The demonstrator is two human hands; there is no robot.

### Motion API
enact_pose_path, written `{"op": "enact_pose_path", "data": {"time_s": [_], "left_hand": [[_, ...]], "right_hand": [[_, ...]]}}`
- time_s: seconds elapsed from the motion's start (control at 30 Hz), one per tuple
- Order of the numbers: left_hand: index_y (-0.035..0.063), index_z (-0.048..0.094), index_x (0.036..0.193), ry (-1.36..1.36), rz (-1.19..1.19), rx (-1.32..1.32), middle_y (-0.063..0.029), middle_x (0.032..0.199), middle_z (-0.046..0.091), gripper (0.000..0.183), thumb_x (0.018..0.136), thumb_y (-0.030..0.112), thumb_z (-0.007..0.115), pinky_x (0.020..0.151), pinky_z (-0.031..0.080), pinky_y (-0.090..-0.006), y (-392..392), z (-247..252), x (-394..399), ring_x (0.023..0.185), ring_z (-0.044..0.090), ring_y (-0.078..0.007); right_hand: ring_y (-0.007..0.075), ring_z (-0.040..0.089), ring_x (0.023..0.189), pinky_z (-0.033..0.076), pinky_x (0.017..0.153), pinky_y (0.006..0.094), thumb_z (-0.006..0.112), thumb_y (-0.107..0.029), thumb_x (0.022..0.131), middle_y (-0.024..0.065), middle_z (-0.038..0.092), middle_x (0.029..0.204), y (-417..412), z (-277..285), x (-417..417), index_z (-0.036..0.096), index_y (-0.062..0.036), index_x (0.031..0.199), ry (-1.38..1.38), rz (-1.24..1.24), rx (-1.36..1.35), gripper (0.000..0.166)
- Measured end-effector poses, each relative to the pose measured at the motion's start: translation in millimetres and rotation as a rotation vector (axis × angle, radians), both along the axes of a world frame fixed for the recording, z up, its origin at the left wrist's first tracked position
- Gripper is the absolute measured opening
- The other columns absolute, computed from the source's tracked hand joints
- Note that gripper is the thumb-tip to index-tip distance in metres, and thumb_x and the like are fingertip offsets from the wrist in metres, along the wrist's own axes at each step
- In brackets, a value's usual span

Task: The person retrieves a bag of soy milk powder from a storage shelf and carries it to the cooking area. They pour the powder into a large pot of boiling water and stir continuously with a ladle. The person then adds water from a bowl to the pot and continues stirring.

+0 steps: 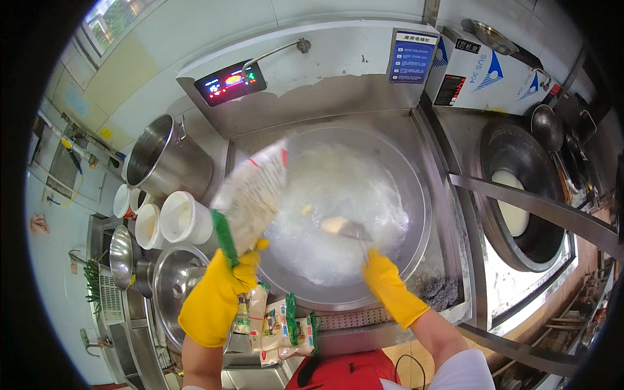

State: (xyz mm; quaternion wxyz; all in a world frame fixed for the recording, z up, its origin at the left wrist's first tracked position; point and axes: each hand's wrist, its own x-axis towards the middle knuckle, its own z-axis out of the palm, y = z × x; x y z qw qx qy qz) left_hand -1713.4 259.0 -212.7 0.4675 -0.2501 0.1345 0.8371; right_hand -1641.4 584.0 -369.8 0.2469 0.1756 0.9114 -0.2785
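Observation:
My left hand (pixel 222 287), in a yellow rubber glove, grips a whitish printed plastic bag (pixel 253 200) with a green edge. The bag is tilted over the left side of a large steel wok (pixel 420 234), and motion blurs it. My right hand (pixel 390 285), gloved the same way, holds the thin handle of a metal ladle (pixel 355 231) above the wok. Pale yellowish matter shows at the ladle's bowl. Cloudy, steaming liquid (pixel 336 185) fills the wok's middle, with a small yellow patch in it. Several similar packets (pixel 280 324) lie at the wok's front edge.
At left stand a tall steel pot (pixel 195 168), white plastic tubs (pixel 187 219) and a steel basin (pixel 163 282). A lit control panel (pixel 230 83) and a tap (pixel 273 52) are behind the wok. Rightward are steel wool (pixel 441 292), a metal bar (pixel 531 202) and a dark wok (pixel 531 161).

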Motion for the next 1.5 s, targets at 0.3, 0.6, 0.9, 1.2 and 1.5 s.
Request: {"op": "enact_pose_path", "data": {"time_s": [0.3, 0.6, 0.9, 1.2, 1.5], "left_hand": [[-0.0027, 0.044, 0.123, 0.177, -0.074, 0.198, -0.0016, 0.070, 0.049, 0.049, 0.093, 0.036, 0.047, 0.042, 0.032, -0.0208, 22, 14, -17, 0.043, 0.039, -0.0086], [-0.0068, 0.047, 0.122, -0.215, -0.091, -0.003, -0.0027, 0.067, 0.048, 0.050, 0.090, 0.032, 0.051, 0.039, 0.031, -0.0200, 22, -38, 40, 0.044, 0.037, -0.0076], [-0.0080, 0.048, 0.122, -0.272, -0.131, -0.065, -0.0006, 0.064, 0.044, 0.050, 0.090, 0.030, 0.050, 0.039, 0.029, -0.0194, 38, -35, 40, 0.043, 0.035, -0.0065], [-0.0007, 0.052, 0.112, -0.395, -0.169, -0.097, 0.0026, 0.060, 0.043, 0.046, 0.092, 0.040, 0.045, 0.040, 0.028, -0.0231, 26, -24, 82, 0.040, 0.035, -0.0067], [-0.0008, 0.045, 0.128, -0.157, -0.020, 0.094, 0.0009, 0.065, 0.044, 0.052, 0.093, 0.037, 0.042, 0.043, 0.029, -0.0230, -10, 6, 89, 0.043, 0.037, -0.0078]], "right_hand": [[0.0406, 0.058, 0.095, 0.047, 0.082, 0.0479, 0.054, -0.028, 0.083, 0.0220, 0.063, 0.099, -10, -39, -89, 0.058, -0.0087, 0.106, 0.371, -0.031, -0.133, 0.030], [0.0411, 0.057, 0.103, 0.046, 0.088, 0.0472, 0.051, -0.036, 0.086, 0.0220, 0.062, 0.106, 58, -19, -4, 0.051, -0.0117, 0.123, 0.053, -0.101, 0.111, 0.044], [0.0396, 0.061, 0.092, 0.049, 0.080, 0.0451, 0.057, -0.031, 0.083, 0.0217, 0.064, 0.101, 42, -3, 62, 0.053, -0.0100, 0.122, 0.154, -0.283, -0.045, 0.045], [0.0250, 0.064, 0.062, 0.052, 0.056, 0.0352, 0.060, -0.024, 0.083, 0.0149, 0.065, 0.085, 43, 8, 85, 0.052, -0.0096, 0.125, 0.069, -0.386, -0.339, 0.044], [0.0300, 0.066, 0.075, 0.053, 0.059, 0.0396, 0.058, -0.027, 0.084, 0.0168, 0.066, 0.094, 10, -18, 84, 0.054, -0.0092, 0.120, 0.128, -0.060, -0.260, 0.040]]}}
